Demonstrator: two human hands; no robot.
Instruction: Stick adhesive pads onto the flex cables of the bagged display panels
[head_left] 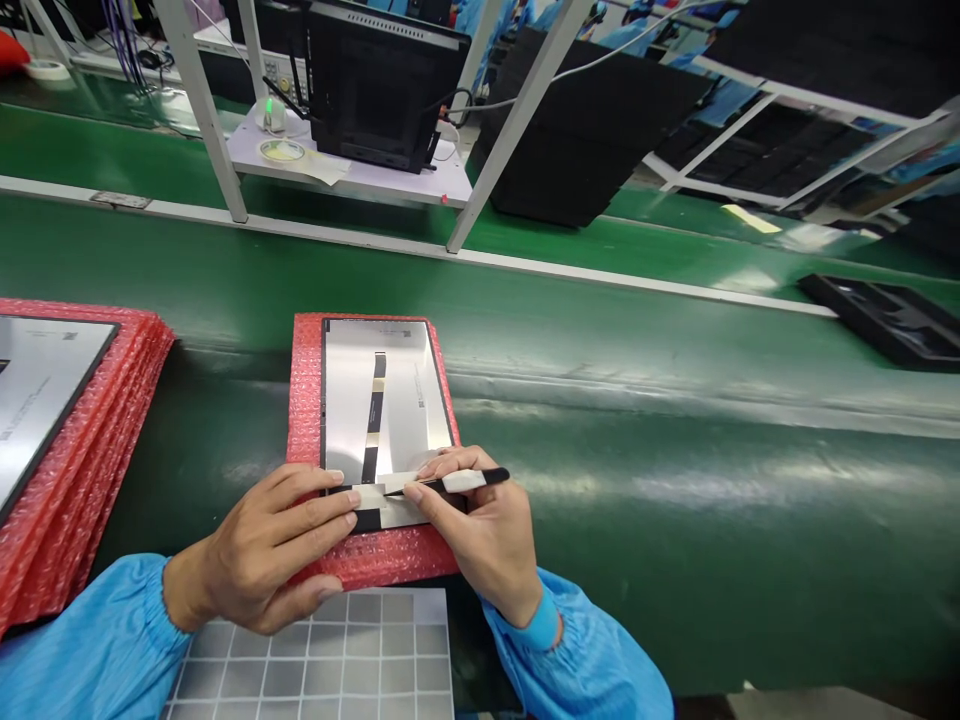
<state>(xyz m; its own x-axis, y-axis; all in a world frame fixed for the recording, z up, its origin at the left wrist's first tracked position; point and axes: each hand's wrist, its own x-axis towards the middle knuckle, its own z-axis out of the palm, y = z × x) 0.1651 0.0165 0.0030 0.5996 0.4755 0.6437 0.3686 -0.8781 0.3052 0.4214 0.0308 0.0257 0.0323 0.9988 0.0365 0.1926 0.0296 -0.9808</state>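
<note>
Tool (466, 481), slim and pointed, sat pinched in the right hand (491, 530), aiming left across the panel (409, 400) toward the left hand (262, 545), fingers extended.

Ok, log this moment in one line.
left hand: on panel | right hand: holding pointed tool, tip at panel | panel: on red padding

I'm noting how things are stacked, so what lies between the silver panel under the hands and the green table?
Red bubble wrap lies between the silver panel and the green table in the head view.
</note>
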